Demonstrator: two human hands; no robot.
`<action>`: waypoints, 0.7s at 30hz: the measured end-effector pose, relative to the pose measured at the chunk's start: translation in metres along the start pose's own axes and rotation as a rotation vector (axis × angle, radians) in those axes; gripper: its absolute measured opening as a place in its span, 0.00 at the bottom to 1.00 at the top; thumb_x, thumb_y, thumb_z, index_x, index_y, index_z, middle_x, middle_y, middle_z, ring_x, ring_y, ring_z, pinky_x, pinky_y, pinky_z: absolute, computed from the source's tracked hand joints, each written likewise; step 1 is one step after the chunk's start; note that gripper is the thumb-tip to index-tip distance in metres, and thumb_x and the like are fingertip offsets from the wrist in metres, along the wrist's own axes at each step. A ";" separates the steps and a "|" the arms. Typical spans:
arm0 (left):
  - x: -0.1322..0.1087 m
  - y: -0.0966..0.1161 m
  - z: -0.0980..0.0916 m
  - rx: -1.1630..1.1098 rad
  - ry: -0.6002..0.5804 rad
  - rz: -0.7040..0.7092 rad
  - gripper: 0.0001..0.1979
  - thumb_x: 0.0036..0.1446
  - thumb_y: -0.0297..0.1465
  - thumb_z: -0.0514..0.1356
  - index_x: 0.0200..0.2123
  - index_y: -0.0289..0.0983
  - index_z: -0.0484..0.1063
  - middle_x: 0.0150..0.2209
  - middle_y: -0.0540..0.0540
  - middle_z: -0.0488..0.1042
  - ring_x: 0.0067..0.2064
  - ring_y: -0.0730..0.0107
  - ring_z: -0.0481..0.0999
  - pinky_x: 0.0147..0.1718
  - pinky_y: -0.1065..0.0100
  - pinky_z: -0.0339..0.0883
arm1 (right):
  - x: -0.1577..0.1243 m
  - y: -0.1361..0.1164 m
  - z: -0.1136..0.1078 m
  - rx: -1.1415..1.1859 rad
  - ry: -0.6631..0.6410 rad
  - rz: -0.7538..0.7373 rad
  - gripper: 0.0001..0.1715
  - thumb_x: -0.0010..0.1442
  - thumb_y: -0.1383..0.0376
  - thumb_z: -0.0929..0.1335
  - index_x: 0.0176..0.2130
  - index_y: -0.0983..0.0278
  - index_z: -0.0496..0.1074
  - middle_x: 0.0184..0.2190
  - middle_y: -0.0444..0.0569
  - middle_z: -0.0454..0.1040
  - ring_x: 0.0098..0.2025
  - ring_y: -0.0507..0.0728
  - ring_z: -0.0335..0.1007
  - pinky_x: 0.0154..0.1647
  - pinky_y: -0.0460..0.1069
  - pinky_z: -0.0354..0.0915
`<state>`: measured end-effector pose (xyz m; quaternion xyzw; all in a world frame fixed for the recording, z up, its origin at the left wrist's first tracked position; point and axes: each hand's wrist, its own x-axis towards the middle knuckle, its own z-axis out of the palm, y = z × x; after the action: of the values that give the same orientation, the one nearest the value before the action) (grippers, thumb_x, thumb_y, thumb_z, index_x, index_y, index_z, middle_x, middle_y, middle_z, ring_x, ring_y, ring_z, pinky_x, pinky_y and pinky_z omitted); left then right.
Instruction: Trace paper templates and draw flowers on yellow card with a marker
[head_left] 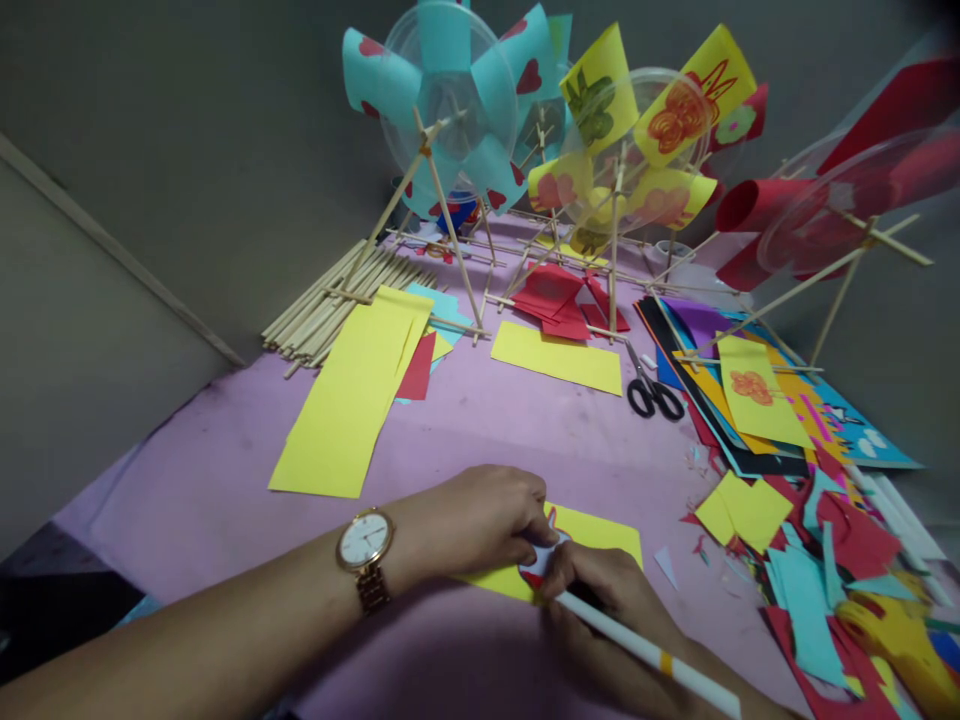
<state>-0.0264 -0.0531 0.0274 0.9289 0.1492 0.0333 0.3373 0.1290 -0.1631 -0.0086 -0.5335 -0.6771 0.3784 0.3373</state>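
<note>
My left hand (499, 520), with a gold watch on its wrist, presses down near the middle of a yellow paper strip (600, 530) on the table. Its fingers are bent around the edge of a small pale cutout (541, 562) lying on the strip. In my right hand (600, 590) is a white marker (645, 645) with an orange band, its tip end hidden by my fingers beside the cutout. A bit of red shows under the cutout's lower edge.
Paper windmills on stick stands (450, 100) line the back. Yellow strips (337, 400) and sticks (322, 310) lie left. Black scissors (654, 397) sit right of centre; paper scraps (810, 590) and coloured sheets (765, 400) cover the right side.
</note>
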 end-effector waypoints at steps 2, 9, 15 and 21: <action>0.000 0.000 0.000 -0.009 -0.005 -0.004 0.11 0.51 0.20 0.64 0.34 0.42 0.77 0.28 0.53 0.68 0.33 0.75 0.70 0.33 0.76 0.60 | 0.000 0.001 -0.001 -0.039 -0.007 -0.044 0.09 0.49 0.73 0.62 0.23 0.62 0.65 0.17 0.40 0.67 0.17 0.48 0.60 0.18 0.42 0.56; 0.000 0.001 -0.001 -0.033 -0.006 -0.006 0.11 0.50 0.19 0.64 0.31 0.42 0.77 0.28 0.53 0.68 0.33 0.74 0.70 0.33 0.76 0.60 | 0.000 0.001 0.002 -0.089 0.001 -0.068 0.10 0.48 0.76 0.61 0.24 0.62 0.66 0.17 0.39 0.66 0.18 0.49 0.64 0.22 0.42 0.60; 0.000 -0.001 -0.001 -0.005 -0.006 -0.001 0.08 0.51 0.20 0.65 0.32 0.38 0.77 0.28 0.53 0.68 0.32 0.75 0.70 0.31 0.76 0.59 | 0.001 0.002 0.003 -0.091 -0.018 -0.066 0.11 0.48 0.76 0.61 0.22 0.62 0.64 0.17 0.39 0.65 0.19 0.49 0.64 0.22 0.42 0.60; 0.000 0.000 -0.001 0.011 -0.004 0.000 0.08 0.51 0.20 0.65 0.32 0.39 0.77 0.28 0.53 0.69 0.32 0.76 0.70 0.31 0.76 0.60 | 0.002 0.004 0.004 -0.068 -0.013 -0.031 0.11 0.46 0.76 0.60 0.21 0.62 0.63 0.15 0.38 0.63 0.18 0.48 0.62 0.22 0.42 0.58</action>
<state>-0.0262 -0.0524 0.0278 0.9309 0.1488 0.0305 0.3323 0.1269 -0.1616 -0.0135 -0.5315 -0.7001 0.3533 0.3202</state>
